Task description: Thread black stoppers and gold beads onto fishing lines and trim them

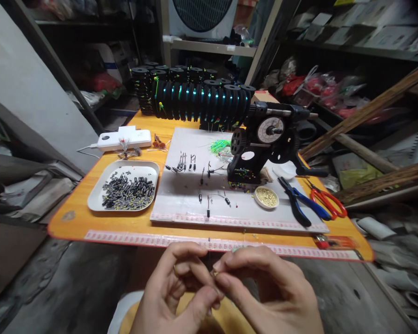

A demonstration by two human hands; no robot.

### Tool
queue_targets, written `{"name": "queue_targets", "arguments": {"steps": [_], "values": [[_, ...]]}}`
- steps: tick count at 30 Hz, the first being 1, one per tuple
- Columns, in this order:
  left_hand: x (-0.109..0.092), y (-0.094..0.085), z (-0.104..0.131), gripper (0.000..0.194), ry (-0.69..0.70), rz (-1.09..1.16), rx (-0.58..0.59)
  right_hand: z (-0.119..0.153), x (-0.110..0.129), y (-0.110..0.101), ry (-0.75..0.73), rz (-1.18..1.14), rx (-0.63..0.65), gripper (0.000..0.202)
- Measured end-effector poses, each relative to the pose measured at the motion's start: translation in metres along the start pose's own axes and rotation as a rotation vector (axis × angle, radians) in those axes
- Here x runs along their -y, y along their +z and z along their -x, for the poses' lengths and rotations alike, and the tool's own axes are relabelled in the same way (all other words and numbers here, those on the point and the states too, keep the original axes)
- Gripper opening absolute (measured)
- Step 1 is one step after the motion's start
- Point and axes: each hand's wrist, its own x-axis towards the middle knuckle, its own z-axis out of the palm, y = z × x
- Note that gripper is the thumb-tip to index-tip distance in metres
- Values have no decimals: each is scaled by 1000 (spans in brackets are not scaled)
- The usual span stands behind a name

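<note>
My left hand [181, 287] and my right hand [268, 283] meet fingertip to fingertip in front of the table's near edge. Thumb and forefinger of the right pinch a tiny gold-coloured piece [215, 273]. The left fingers press together right beside it; what they grip is too small to make out. A thin dark line stands up between the hands. Beyond them, several small black cylinders with wire ends [208, 213] lie on the white board [181, 204]. A round dish of tiny gold pieces [266, 197] sits on the board's right side.
A white tray [94, 195] of small black and grey parts stands left. Blue-and-black pliers [299, 202] and red-handled scissors [329, 199] lie right. A black winding machine [251, 153] carries a row of dark spools [202, 99] at the back. A measuring tape [132, 238] runs along the front edge.
</note>
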Motion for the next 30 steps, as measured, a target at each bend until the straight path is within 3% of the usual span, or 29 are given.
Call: {"name": "queue_targets", "arguments": {"steps": [8,14,18,21,24,27,30], "values": [[5,-4,-3,32,39,35,-24,0,2,-10,-130,227,85,29],[6,-1,-4,15,259,-89,-36,-5,10,-16,-129,395,133,23],[9,-5,-4,8,378,-163,44,-10,13,-16,-85,431,208,16],[11,-16,-8,17,424,-341,115,-10,9,-15,-80,437,241,18],[9,-25,-15,28,500,-536,234,-5,-2,-13,-136,367,198,21],[5,-29,-25,21,618,-595,333,0,-13,-13,-121,277,162,18],[2,-31,-32,19,630,-642,380,3,-18,-16,-95,104,207,10]]}}
